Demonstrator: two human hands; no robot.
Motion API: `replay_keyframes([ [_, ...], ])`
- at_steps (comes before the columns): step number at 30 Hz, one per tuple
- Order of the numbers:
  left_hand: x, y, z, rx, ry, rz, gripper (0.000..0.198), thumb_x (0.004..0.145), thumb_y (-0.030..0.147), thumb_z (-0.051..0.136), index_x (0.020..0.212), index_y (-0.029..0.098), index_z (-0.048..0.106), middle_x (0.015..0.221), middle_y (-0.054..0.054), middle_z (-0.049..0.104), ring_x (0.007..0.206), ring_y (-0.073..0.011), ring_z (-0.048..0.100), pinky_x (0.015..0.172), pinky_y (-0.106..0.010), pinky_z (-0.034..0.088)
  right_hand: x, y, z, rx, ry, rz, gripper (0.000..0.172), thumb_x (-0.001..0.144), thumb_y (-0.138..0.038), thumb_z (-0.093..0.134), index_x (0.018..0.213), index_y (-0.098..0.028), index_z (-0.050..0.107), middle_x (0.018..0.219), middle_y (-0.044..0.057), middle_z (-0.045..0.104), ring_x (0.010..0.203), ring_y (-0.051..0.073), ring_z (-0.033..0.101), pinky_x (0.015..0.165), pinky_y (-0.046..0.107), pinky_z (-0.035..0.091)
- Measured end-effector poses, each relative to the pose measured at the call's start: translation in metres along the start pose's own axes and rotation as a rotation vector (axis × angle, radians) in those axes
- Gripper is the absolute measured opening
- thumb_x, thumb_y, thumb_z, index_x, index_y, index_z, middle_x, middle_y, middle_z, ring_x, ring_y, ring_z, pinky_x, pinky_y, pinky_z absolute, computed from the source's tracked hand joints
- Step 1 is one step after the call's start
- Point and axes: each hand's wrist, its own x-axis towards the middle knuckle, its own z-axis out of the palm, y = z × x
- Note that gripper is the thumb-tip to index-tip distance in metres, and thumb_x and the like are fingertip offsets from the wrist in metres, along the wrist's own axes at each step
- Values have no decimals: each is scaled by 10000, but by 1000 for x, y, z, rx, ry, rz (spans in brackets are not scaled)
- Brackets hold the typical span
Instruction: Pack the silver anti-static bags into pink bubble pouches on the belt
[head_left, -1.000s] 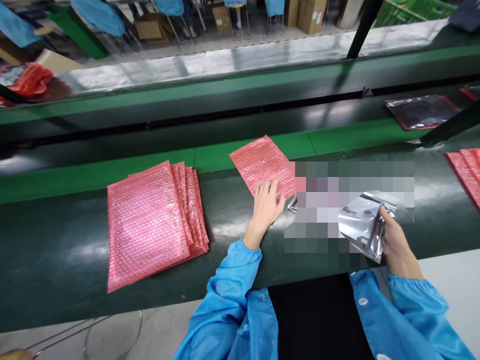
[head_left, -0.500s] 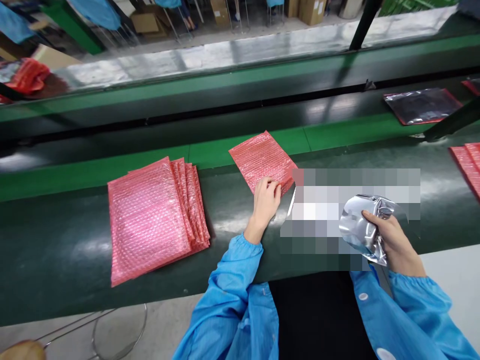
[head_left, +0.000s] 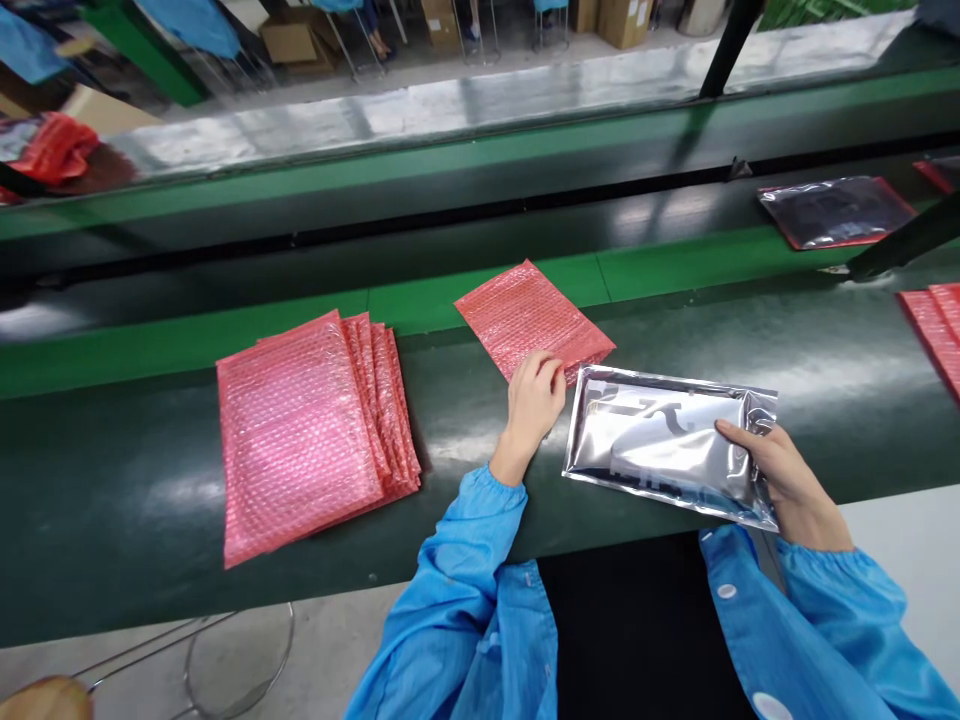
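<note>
My left hand (head_left: 535, 395) is closed on the near edge of a pink bubble-wrap bag (head_left: 529, 310), which lies slantwise across the bench and its green strip. In my right hand (head_left: 791, 480) is a shiny silver foil bag (head_left: 667, 440), gripped at its right end with the thumb on top. The foil bag is flat, and its left end is close to the open-looking near edge of the pink bag. Whether the two touch is hard to tell. To the left rests a fanned stack of pink bubble-wrap bags (head_left: 300, 440).
The dark green bench (head_left: 112, 500) has a bright green strip (head_left: 420, 295) along its far side, with a conveyor belt (head_left: 450, 235) beyond. A dark bag with red edges (head_left: 836, 212) lies at the back right. More pink bags (head_left: 937, 320) show at the right edge.
The silver foil bag now shows whole and lies flatter, where part of it was covered by blurred blocks. Both hands have stayed nearly in place.
</note>
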Motion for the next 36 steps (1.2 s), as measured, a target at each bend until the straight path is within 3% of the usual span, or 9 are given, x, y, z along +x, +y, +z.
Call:
replay_keyframes([
  [6,-4,10,4,15,-23,73,219,1036,223,491,1089,183,700,1141,-107,691,1115,-231,639,996,-367,520,-3,2,8,-26,16,-8,342,615,-168,890,916,-96,745,752,95,730,592,248,704,506,298,604],
  [12,-10,16,13,14,-88,59,220,1007,162,499,1104,197,694,1154,-100,688,1125,-227,642,1006,-374,525,10,11,22,72,69,-72,443,577,-183,918,971,-108,729,778,70,727,674,255,728,639,337,651],
  [16,-10,13,13,41,-89,11,301,935,79,509,1155,209,669,1238,-103,661,1207,-237,609,1066,-395,493,21,17,30,128,165,-124,401,605,-182,883,967,-140,716,812,47,736,669,238,727,659,361,663],
  [20,-7,10,5,112,-18,-87,336,856,130,642,1188,182,627,1347,-157,581,1307,-308,521,1099,-458,450,26,17,35,174,221,-160,385,595,-178,871,938,-116,708,819,68,729,682,246,730,697,368,668],
  [22,-7,11,1,154,14,-152,284,843,211,695,1118,180,630,1275,-163,596,1237,-326,543,1019,-459,478,27,17,36,185,253,-178,384,586,-185,867,931,-120,709,844,67,732,699,242,730,702,365,668],
  [25,-6,14,-4,223,-21,-241,110,894,306,665,882,204,627,984,-114,644,1007,-293,605,866,-414,486,25,17,37,183,287,-189,384,571,-211,864,917,-136,715,868,55,735,737,238,728,688,355,666],
  [27,-5,16,-5,245,-90,-259,178,932,307,615,781,214,603,846,-89,638,912,-275,615,822,-398,469,21,18,39,182,297,-204,392,551,-232,869,902,-141,720,870,49,736,764,235,725,685,336,661],
  [30,-4,16,-6,241,-157,-246,203,957,269,570,765,212,607,807,-84,656,874,-270,628,796,-392,458,15,20,43,175,288,-262,410,536,-273,890,891,-150,726,872,42,736,818,226,721,699,295,649],
  [36,-4,10,-7,156,-144,-228,160,943,201,562,794,215,621,807,-61,674,836,-234,629,782,-351,461,19,21,44,201,287,-296,417,543,-306,889,897,-158,724,887,29,737,806,221,719,728,319,655],
])
